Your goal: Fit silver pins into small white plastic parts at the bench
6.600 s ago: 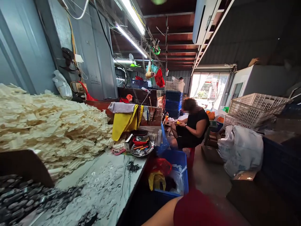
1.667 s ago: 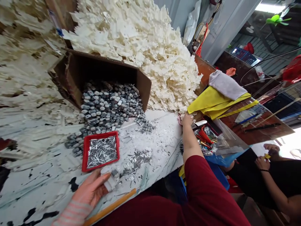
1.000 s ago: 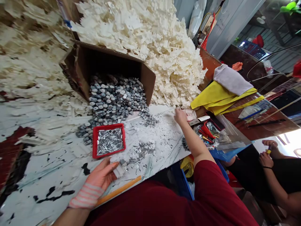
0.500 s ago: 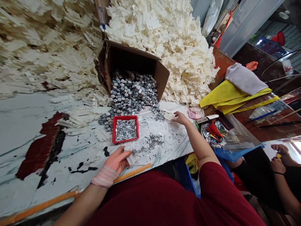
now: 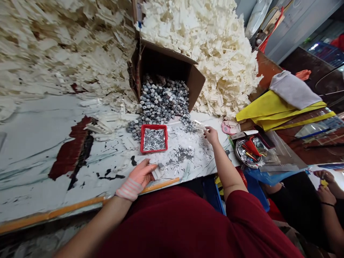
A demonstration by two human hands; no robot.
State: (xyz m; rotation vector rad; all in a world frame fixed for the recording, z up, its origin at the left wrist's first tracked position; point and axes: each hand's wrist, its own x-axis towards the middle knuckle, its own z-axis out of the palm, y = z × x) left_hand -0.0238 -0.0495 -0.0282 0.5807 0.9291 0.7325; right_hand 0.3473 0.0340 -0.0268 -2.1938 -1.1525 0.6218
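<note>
Working over the paint-spattered desk [image 5: 34, 154]: left hand [image 5: 141, 173], grip clenched on a white plastic part [image 5: 157, 172]; red tray [image 5: 153, 125] of metal pins; grey metal fittings [image 5: 161, 100] spilling from a cardboard box [image 5: 196, 84]; right hand [image 5: 211, 135], grip unclear, just beside a small white piece [image 5: 200, 126].

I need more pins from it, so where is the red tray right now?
In the head view, the red tray of metal pins sits left of centre on the white table, just beside the spilled grey metal parts and beyond the person's left hand.
</note>
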